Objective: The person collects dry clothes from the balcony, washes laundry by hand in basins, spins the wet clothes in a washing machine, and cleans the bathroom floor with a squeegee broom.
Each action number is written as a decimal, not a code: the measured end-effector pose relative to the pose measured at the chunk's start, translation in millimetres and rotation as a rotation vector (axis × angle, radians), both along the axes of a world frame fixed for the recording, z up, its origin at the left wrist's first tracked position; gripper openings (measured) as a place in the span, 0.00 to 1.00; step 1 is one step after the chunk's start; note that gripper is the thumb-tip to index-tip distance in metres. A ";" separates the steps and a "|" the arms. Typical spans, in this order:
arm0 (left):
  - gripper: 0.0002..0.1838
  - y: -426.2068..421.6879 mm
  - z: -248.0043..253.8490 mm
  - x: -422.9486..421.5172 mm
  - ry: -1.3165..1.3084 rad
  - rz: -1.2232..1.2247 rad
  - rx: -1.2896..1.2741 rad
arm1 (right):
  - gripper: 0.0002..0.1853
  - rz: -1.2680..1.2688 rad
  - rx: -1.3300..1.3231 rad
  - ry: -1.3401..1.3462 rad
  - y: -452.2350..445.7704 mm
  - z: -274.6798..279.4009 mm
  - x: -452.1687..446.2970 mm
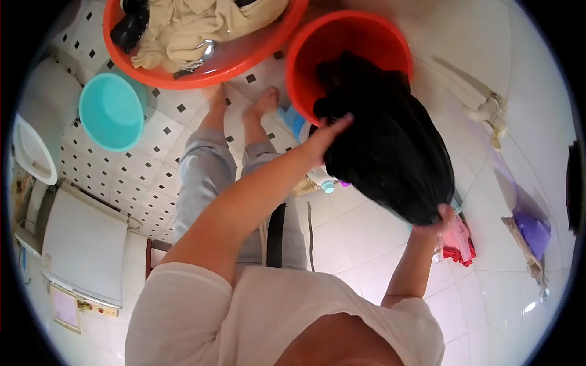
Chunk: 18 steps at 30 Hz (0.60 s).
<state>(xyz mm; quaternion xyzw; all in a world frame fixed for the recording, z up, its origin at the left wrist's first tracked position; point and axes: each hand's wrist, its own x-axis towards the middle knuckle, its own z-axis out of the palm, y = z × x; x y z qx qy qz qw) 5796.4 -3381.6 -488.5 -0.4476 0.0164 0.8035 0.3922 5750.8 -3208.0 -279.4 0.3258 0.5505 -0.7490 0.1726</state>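
A large piece of wet-looking black clothing (390, 152) stretches between my two hands, its far end bunched inside the red-orange bucket (299, 55). My left hand (332, 137) is closed on the garment's near left side, just outside the bucket rim. At the garment's lower right end, my right hand (436, 221) grips the fabric, with some fingers hidden behind it. What kind of garment it is cannot be made out.
A wide red-orange basin (226, 78) holds beige clothing (195, 30) and dark items. A turquoise basin (112, 113) stands on the dotted tile floor. A tap (486, 114) juts from the right wall. Bottles, including a pink one (456, 238), stand below the garment.
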 end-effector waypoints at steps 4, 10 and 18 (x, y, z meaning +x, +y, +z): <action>0.47 -1.0 37.9 -13.4 0.233 -0.189 0.031 | 0.39 -0.173 -0.086 0.104 75.6 -0.1 28.2; 0.26 -22.4 79.6 -30.5 0.659 -0.645 -0.335 | 0.26 0.018 0.081 -0.395 42.7 -101.2 -0.8; 0.12 9.1 103.1 6.9 1.046 -0.920 -0.582 | 0.33 0.053 -0.314 -0.879 9.0 -129.5 12.7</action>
